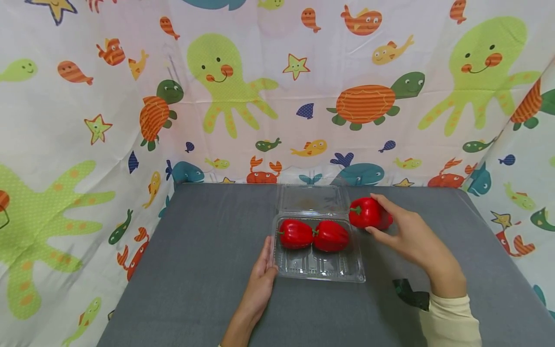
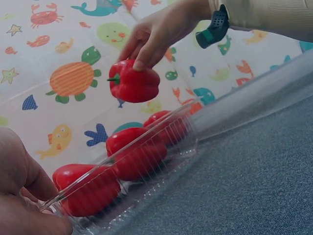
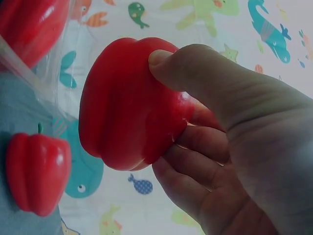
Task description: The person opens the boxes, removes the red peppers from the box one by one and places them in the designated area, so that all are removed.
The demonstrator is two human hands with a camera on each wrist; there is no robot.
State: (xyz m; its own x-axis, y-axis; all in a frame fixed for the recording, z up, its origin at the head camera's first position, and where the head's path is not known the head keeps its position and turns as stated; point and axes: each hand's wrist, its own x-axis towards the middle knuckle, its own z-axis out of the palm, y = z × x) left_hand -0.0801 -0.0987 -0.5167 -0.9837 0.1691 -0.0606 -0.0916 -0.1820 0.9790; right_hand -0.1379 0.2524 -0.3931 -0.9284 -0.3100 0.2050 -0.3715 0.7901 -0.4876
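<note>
Head view: left hand (image 1: 258, 272) grips clear plastic tray (image 1: 321, 278) by left rim; keeping that brace should stop sliding. Front strip of tray offers room. Behind it, two red bell peppers (image 1: 331, 236) sit side by side. Right hand (image 1: 414, 241) grasps third pepper (image 1: 365, 213), raised near right rim: clear edge, lower gently. Fourth pepper (image 3: 39, 174) on counter (image 1: 217, 241) right of tray, crowding that side. Farthest: open lid (image 1: 312, 198), patterned cloth (image 1: 295, 103).
</note>
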